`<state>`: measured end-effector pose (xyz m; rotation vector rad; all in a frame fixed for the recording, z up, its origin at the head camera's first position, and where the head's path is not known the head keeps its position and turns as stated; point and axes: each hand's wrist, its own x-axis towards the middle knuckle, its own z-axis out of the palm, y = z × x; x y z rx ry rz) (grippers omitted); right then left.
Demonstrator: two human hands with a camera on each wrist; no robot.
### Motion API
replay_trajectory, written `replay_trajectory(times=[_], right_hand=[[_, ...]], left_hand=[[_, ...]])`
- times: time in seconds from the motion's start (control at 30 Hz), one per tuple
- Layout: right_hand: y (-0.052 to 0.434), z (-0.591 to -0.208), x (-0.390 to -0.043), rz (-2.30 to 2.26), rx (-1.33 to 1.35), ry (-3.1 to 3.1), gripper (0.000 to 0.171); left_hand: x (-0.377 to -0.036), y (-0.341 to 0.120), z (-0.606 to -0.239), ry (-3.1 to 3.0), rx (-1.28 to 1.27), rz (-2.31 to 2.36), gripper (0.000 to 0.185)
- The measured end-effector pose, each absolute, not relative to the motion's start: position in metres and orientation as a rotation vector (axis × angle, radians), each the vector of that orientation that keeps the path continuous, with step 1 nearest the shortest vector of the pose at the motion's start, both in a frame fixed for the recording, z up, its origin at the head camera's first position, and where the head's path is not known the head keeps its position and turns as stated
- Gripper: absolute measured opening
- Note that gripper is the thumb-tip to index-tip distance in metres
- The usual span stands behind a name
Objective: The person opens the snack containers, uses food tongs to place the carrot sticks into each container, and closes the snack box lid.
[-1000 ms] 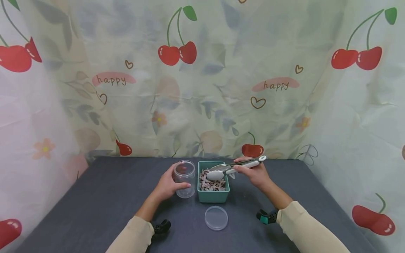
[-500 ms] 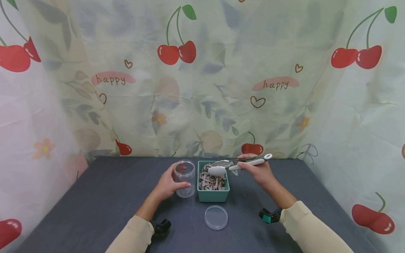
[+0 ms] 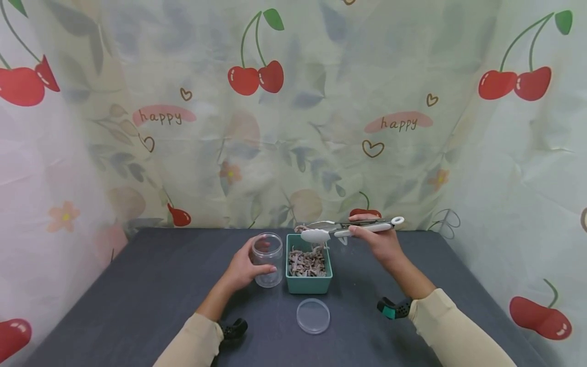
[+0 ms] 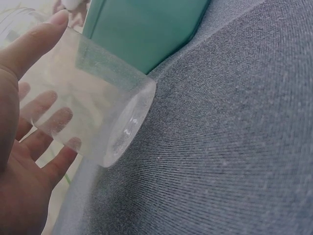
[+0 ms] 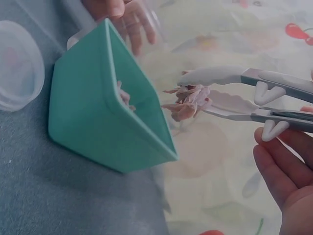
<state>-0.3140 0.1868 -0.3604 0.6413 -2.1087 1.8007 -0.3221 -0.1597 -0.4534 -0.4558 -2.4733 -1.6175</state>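
On the left, the left hand (image 3: 242, 270) curls around a clear plastic jar (image 3: 268, 259), thumb on the near side and fingers wrapped behind it — the left wrist view shows the fingertips through the transparent wall. The jar stands upright on the dark grey table (image 3: 137, 295), open at the top, touching or just beside the left wall of a teal bin (image 3: 309, 282).

The bin holds a heap of pinkish-brown shreds (image 3: 306, 261). Just in front of it, apart from both containers, a round clear lid (image 3: 313, 316) lies flat on the table.

Above the bin's far edge hover white-tipped tongs (image 3: 348, 230), held roughly level with their tips pointing left. The tips are pressed together on a small clump of shreds (image 5: 188, 103) — lifted clear of the bin, a few strands dangling. The right hand (image 3: 380, 243) grips the tongs near the handle end, fingers folded round both arms and squeezing them.

Behind the table hangs a cherry-printed curtain (image 3: 293, 112).
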Motion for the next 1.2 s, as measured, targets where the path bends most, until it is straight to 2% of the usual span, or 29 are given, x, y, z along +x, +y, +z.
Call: replay_trajectory(times=[0.73,1.2], right_hand=[[0.148,-0.341,-0.316,1.935,0.765,-1.9,0.024],[0.107,-0.347,-0.318,1.99,0.812,-1.776,0.025]], left_hand=[[-0.325,-0.158,-0.456,-2.464,-0.422,-1.648,0.081],[-0.323,-0.159,-0.454,-2.459,-0.447,-1.657,0.082]])
